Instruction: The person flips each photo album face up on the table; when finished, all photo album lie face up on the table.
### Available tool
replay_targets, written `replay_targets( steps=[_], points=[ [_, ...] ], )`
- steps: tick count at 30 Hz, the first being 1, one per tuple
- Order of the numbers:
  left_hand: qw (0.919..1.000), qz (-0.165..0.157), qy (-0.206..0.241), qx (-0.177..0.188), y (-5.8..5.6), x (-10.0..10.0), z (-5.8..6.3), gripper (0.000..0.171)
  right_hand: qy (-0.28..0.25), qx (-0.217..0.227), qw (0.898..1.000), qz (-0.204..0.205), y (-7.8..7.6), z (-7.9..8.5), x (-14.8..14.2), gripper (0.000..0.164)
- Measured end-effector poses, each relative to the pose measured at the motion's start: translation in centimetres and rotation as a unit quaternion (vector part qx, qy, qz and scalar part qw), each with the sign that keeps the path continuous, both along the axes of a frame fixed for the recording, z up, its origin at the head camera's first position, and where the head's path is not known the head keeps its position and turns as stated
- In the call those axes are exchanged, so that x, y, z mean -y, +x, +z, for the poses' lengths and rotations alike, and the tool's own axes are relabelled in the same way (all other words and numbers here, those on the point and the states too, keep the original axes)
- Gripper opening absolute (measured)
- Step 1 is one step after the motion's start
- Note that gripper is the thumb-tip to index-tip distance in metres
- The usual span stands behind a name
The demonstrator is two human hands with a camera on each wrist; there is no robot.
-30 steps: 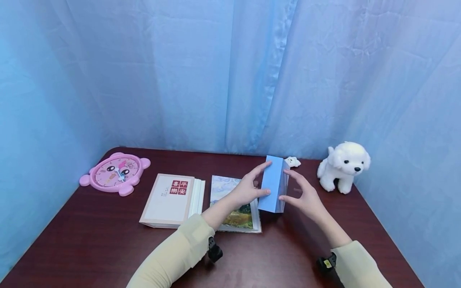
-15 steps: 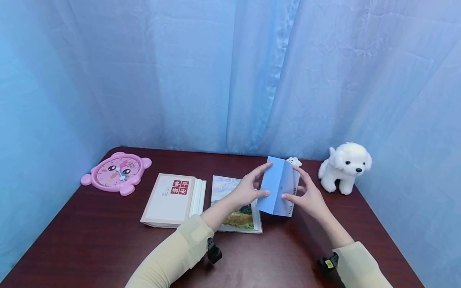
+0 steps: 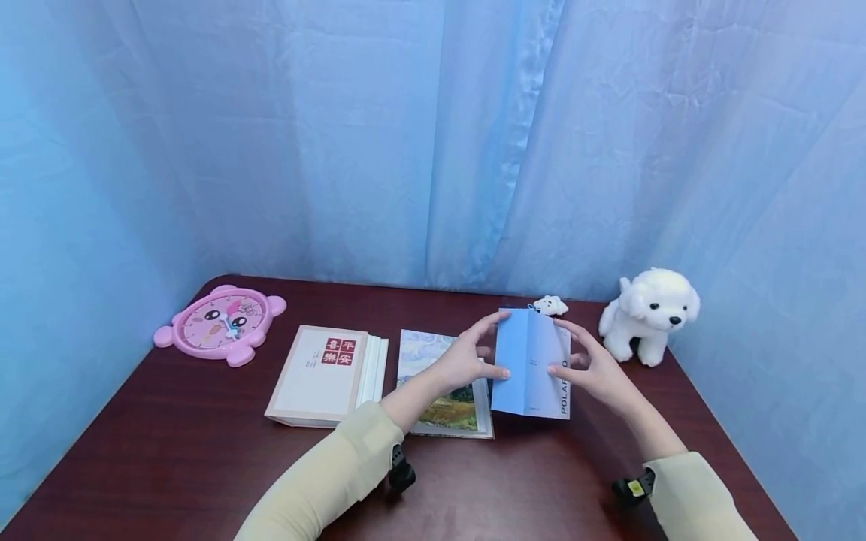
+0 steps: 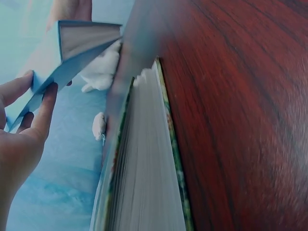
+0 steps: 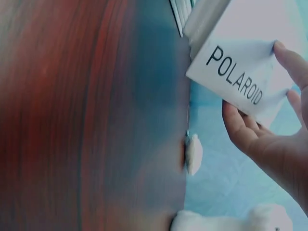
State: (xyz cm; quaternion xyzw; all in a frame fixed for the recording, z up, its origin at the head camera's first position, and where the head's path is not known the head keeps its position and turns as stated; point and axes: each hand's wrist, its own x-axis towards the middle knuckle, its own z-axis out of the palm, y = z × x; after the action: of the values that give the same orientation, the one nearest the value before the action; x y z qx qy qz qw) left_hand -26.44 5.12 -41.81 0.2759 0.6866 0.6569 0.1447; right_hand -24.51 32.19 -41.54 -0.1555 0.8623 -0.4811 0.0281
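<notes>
A thick blue and pale book [image 3: 537,394] is held up over the table, with POLAROID printed along its edge. In the head view two of its faces meet at an upright fold. My left hand [image 3: 460,367] grips its left side, thumb in front, other fingers toward the far edge. On the right side my right hand [image 3: 598,376] pinches it between thumb and fingers. The right wrist view shows the lettered face [image 5: 240,60] near my right fingers. In the left wrist view its page block [image 4: 89,38] shows between the covers.
Left of the hands lie a book with a landscape-painting cover [image 3: 443,413] and a thick cream book [image 3: 314,376] with a red character square. A pink clock [image 3: 219,327] sits far left. A white plush dog [image 3: 649,319] and a small white plush [image 3: 550,305] stand toward the back.
The book has turned, so its pale lettered face shows more, and has come slightly nearer. My right hand has moved right and a little nearer with it. The other things stay put.
</notes>
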Motion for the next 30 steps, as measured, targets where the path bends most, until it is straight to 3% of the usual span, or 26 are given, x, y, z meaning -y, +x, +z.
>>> replay_targets(
  steps=[4, 9, 12, 16, 19, 23, 26, 30],
  points=[
    [0.9997, -0.012, -0.022, -0.005, -0.3, -0.3, -0.3, 0.091, 0.002, 0.018, 1.000, 0.019, -0.1, -0.3, -1.4, 0.080],
    [0.9990, -0.031, -0.021, 0.026, -0.6, -0.8, -0.9, 0.091, 0.002, 0.038, 0.999, 0.018, -0.4, -0.9, -2.6, 0.077],
    [0.9985, -0.023, -0.034, 0.037, -0.8, -1.1, -1.3, 0.092, 0.004, 0.047, 0.999, 0.021, -0.8, -1.4, -3.0, 0.075],
    [0.9938, -0.009, -0.110, -0.015, -1.1, -1.2, -1.7, 0.094, 0.017, 0.055, 0.998, 0.025, -1.2, -2.0, -3.3, 0.074],
    [0.9793, 0.003, -0.184, -0.085, -1.2, -1.1, -1.8, 0.096, 0.026, 0.063, 0.997, 0.025, -1.5, -2.3, -3.4, 0.075],
    [0.9504, 0.018, -0.269, -0.154, -1.4, -1.0, -1.9, 0.100, 0.040, 0.073, 0.996, 0.038, -1.8, -2.5, -3.6, 0.076],
    [0.9274, 0.019, -0.324, -0.186, -1.3, -0.8, -2.1, 0.103, 0.056, 0.072, 0.995, 0.047, -2.0, -2.6, -3.7, 0.076],
    [0.9070, 0.011, -0.370, -0.200, -1.1, -0.7, -2.6, 0.107, 0.093, 0.044, 0.993, 0.057, -2.1, -2.9, -4.0, 0.075]
  ],
)
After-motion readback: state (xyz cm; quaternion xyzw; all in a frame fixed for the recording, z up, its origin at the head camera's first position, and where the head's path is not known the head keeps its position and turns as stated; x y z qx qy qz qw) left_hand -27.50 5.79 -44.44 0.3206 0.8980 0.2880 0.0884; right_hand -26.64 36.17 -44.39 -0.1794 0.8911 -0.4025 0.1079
